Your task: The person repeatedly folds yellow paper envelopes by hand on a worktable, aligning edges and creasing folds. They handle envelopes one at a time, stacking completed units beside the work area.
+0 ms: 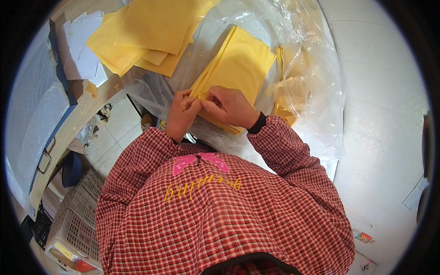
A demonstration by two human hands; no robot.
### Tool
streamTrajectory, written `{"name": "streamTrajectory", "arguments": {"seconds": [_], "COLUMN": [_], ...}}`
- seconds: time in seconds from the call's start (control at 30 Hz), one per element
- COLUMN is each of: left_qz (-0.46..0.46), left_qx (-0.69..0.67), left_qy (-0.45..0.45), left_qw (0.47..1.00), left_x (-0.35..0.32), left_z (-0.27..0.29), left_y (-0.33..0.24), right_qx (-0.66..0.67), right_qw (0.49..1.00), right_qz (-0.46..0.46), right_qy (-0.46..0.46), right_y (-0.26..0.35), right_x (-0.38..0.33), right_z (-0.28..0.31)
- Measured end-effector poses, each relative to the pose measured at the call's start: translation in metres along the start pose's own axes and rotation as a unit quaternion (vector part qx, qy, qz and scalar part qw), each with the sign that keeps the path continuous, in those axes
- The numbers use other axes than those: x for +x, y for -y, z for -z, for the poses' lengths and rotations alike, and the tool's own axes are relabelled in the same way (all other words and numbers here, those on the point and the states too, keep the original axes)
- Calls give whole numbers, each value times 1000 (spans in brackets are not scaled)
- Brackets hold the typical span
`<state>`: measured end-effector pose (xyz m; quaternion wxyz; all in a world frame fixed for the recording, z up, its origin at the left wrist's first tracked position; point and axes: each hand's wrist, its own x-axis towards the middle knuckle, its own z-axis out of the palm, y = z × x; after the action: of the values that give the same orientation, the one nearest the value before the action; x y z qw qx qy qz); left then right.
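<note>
Yellow stack of thin, rectangular, cloth-like sheets [243, 62] lies under and just ahead of our hands, amid crumpled clear plastic sheeting [318, 78]. Our left hand [182, 112] pinches its near left edge between thumb and fingers; our right hand [229, 105] rests over the near part, fingers curled close beside the left fingertips. Whether the right grips anything, or how many layers the left has caught, we cannot tell.

Our main worry is the layering: the sheets look thin and closely piled, so a pinch could take two together or crease a corner. Pulling sideways could skew the pile, since the loose plastic around it might slide or snag. Ahead and left of our hands, loose yellow sheets [156, 27] overlap unevenly, and a careless reach could scatter them.
</note>
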<state>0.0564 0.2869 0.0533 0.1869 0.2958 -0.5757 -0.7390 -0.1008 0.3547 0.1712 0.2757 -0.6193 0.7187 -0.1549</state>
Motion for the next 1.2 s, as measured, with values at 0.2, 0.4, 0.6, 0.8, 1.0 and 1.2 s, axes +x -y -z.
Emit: {"name": "streamTrajectory", "arguments": {"seconds": [0.2, 0.4, 0.6, 0.8, 1.0, 1.2], "left_qz": [2, -41, -40, -54, -26, 12], "left_qx": [-47, -23, 21, 43, 23, 2], "left_qy": [-22, 0, -15, -16, -11, -9], "left_qw": [999, 999, 999, 997, 999, 1000], "left_x": [-3, -3, -4, -4, -5, -5], "left_z": [-6, 0, 1, 3, 6, 8], "left_y": [4, 1, 6, -1, -3, -1], "right_qx": [-54, 50, -25, 213, 373, 626], "right_qw": [998, 996, 998, 965, 900, 712], "right_qz": [11, -79, -49, -154, -176, -195], "right_qy": [-17, -16, -40, -28, -140, -253], "right_y": [-11, -14, 0, -24, -55, -49], "right_x": [2, -8, -10, -23, -44, -38], "right_z": [-8, -3, -8, 1, -12, -17]}}
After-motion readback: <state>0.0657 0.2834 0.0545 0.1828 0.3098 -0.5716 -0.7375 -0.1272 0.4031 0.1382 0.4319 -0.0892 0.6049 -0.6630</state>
